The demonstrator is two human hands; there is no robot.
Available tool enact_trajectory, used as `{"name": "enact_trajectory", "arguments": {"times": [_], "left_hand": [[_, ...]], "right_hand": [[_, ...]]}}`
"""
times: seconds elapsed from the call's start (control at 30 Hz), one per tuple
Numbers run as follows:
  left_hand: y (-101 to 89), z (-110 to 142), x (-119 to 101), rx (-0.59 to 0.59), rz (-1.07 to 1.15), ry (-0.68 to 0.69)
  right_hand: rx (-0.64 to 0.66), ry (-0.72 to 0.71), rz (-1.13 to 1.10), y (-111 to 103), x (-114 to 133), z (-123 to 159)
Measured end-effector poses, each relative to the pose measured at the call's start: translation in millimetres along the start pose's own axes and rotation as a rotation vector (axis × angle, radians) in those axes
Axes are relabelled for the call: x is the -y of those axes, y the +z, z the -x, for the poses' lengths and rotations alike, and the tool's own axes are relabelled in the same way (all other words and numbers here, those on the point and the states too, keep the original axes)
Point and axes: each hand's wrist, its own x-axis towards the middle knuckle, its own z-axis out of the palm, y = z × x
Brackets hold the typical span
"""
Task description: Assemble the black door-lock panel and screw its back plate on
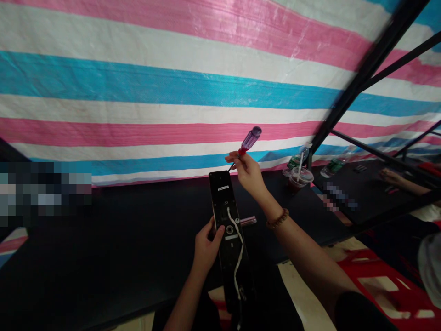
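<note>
A long black door lock panel [220,202] with its back side up is tilted between the table edge and my lap. A white cable [239,257] runs down its back, and a lever handle [248,220] sticks out on its right. My left hand [207,246] grips the panel's left edge, thumb on the back face. In my right hand [248,171] is a screwdriver [251,139] with a clear purple handle, held by its red collar and shaft. Its tip points down at the panel's top right corner; whether it touches a screw I cannot tell.
The black table [138,239] meets a striped tarp [155,101] behind. To the right stand a plastic cup [299,179] with a straw and a bottle [294,161]. Past a black metal frame [339,110], another person's hand [389,175] rests on a neighbouring table with another bottle [330,168].
</note>
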Motion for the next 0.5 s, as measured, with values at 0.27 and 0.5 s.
{"name": "enact_trajectory", "arguments": {"times": [0.27, 0.5], "left_hand": [[0.7, 0.2, -0.4, 0.004, 0.025, -0.015], [-0.7, 0.7, -1.2, 0.020, -0.010, -0.003]], "right_hand": [[-0.122, 0.073, -0.063, 6.5, 0.4, 2.6], [-0.019, 0.016, 0.004, 7.5, 1.5, 1.9]]}}
